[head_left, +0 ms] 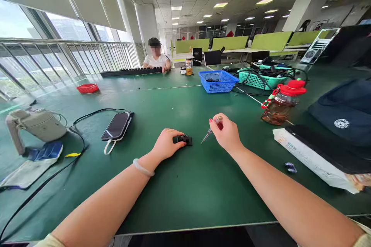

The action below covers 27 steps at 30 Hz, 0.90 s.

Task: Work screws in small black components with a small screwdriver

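My left hand (168, 143) is closed around a small black device (185, 139) that rests on the green table; the fingers cover its left part. In my right hand (226, 134) is a slim screwdriver (207, 135), pinched between thumb and fingers. Its metal shaft slants down to the left and the tip ends a little right of the black device, apart from it. Whether the tip touches the table I cannot tell.
To the left lie a phone (117, 125) with a white cable, a grey device (37, 123) and a cloth (34, 166). A blue basket (218, 87), a green basket (255, 80), a red-lidded bottle (281, 108) and a white box (313, 160) stand right. A person (156, 57) sits across.
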### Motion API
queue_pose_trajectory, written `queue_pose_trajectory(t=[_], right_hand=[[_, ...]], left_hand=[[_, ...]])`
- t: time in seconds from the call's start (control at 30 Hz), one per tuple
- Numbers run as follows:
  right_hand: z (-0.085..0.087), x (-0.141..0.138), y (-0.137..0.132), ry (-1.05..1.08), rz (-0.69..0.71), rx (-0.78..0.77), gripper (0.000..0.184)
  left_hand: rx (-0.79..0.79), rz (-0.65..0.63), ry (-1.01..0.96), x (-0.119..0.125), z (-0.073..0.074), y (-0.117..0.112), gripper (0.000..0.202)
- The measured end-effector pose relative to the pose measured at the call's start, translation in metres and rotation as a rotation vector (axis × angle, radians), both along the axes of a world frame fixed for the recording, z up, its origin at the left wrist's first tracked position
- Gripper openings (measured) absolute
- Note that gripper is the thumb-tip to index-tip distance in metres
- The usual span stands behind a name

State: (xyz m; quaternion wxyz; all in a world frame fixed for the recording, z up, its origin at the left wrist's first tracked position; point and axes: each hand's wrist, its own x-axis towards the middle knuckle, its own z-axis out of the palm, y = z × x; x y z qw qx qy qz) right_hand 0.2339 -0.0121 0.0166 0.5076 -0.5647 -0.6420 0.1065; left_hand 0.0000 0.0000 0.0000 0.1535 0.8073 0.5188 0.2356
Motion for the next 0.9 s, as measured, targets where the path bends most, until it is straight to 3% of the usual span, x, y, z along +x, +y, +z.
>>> queue_pose_trajectory(t=[0.33, 0.6, 0.9], right_hand=[[0.000, 0.000, -0.004, 0.071, 0.086, 0.032, 0.023], [0.004, -0.005, -0.013, -0.065, 0.246, 0.111, 0.038], [0.002, -0.002, -0.008, 0.005, 0.225, 0.029, 0.043]], left_hand=[[0.002, 0.002, -0.018, 0.000, -0.002, 0.001, 0.030], [0.012, 0.001, -0.026, 0.001, -0.001, 0.000, 0.029], [0.007, 0.003, -0.025, 0.000, -0.001, 0.000, 0.030]])
